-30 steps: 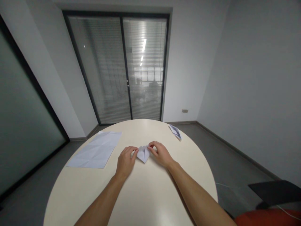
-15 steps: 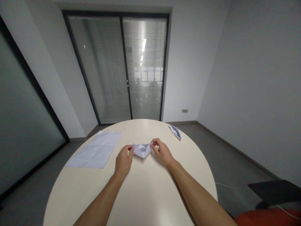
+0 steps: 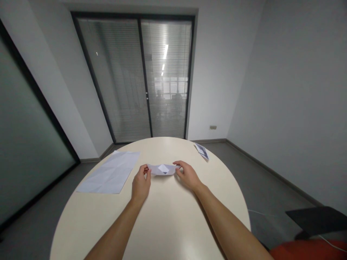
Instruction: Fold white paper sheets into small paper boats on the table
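Between my hands is a folded white paper boat point(image 3: 163, 169), long and low, with a small pointed peak at its middle. My left hand point(image 3: 141, 182) pinches its left end between thumb and fingers. At the opposite end, my right hand point(image 3: 187, 174) grips the paper in the same way. The boat is held just over or on the table; a thin shadow shows below it, and I cannot tell whether it touches.
A round cream table point(image 3: 157, 224) fills the foreground. Creased white sheets point(image 3: 110, 173) lie on its left side, and a folded printed paper point(image 3: 202, 151) rests near the right far edge. A black chair part point(image 3: 317, 221) stands beyond the table at lower right.
My hands have moved slightly apart, the left one leftward. The paper has stretched from a deep V-shaped form into a longer, flatter boat with its middle peak showing.
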Motion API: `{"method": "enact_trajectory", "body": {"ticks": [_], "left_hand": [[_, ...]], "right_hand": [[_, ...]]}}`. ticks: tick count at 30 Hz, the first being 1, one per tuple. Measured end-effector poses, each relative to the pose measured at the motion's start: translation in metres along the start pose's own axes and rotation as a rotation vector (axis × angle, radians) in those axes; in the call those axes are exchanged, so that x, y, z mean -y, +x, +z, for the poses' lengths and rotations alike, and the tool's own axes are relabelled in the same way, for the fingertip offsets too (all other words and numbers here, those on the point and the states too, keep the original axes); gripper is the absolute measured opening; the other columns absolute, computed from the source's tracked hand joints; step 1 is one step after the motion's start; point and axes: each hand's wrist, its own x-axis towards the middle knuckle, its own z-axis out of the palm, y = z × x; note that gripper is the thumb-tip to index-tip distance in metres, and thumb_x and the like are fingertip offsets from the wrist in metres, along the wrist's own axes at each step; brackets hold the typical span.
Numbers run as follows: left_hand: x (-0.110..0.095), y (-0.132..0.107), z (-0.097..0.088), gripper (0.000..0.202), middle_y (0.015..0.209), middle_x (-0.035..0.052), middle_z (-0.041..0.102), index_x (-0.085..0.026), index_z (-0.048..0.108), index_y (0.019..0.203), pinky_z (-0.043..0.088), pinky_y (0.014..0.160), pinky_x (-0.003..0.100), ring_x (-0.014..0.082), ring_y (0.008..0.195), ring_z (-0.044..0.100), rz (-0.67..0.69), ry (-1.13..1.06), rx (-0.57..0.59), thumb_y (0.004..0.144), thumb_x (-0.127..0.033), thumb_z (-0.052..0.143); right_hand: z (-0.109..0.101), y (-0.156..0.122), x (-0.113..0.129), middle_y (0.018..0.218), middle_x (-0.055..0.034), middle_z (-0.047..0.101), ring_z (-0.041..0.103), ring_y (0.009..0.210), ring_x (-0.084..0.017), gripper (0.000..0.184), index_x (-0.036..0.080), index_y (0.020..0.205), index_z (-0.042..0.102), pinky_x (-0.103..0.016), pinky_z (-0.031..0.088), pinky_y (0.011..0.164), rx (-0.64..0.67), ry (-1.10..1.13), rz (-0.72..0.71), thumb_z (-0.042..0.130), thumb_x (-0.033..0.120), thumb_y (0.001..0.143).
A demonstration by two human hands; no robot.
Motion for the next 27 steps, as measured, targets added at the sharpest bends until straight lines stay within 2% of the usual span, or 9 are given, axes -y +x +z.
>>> {"method": "enact_trajectory", "body": {"ticks": [10,16,18,23,27], "left_hand": [[-0.002,0.001,0.0,0.019,0.092,0.006,0.072,-0.022,0.058,0.102,0.054,0.081,0.035,0.0225,0.088,0.07,-0.02,-0.076,0.005,0.093,-0.037,0.05],[-0.006,-0.001,-0.001,0.016,0.092,0.0052,0.073,-0.022,0.059,0.098,0.054,0.08,0.033,0.0217,0.087,0.071,0.034,-0.066,0.062,0.092,-0.034,0.051],[-0.006,-0.001,-0.001,0.015,0.093,0.0051,0.072,-0.022,0.06,0.098,0.053,0.081,0.033,0.0217,0.088,0.071,0.052,-0.057,0.082,0.091,-0.032,0.051],[-0.006,-0.001,-0.001,0.014,0.094,0.0052,0.073,-0.022,0.061,0.097,0.053,0.083,0.034,0.0216,0.09,0.07,0.077,-0.058,0.106,0.089,-0.028,0.051],[-0.009,-0.001,-0.002,0.014,0.095,0.005,0.073,-0.022,0.062,0.096,0.053,0.085,0.035,0.0216,0.091,0.069,0.095,-0.049,0.125,0.089,-0.026,0.051]], "right_hand": [[-0.003,0.001,-0.002,0.106,-0.0084,0.073,0.065,0.097,-0.023,0.024,0.02,0.106,0.069,-0.034,0.047,0.088,-0.003,-0.114,0.069,0.053,0.017,0.089],[0.0,0.001,-0.005,0.102,-0.0087,0.073,0.064,0.097,-0.023,0.023,0.02,0.104,0.069,-0.035,0.047,0.089,0.001,-0.151,0.057,0.054,0.016,0.087],[0.0,0.0,-0.002,0.108,-0.0102,0.072,0.063,0.102,-0.025,0.027,0.019,0.11,0.069,-0.037,0.046,0.093,0.012,-0.158,0.032,0.058,0.018,0.085],[0.0,-0.003,0.009,0.128,-0.0135,0.066,0.058,0.118,-0.029,0.056,0.018,0.132,0.06,-0.044,0.042,0.105,0.06,-0.186,-0.106,0.072,0.024,0.077],[0.001,-0.004,0.012,0.128,-0.0133,0.066,0.058,0.121,-0.03,0.063,0.018,0.133,0.06,-0.046,0.04,0.106,0.083,-0.177,-0.184,0.08,0.03,0.074]]}}
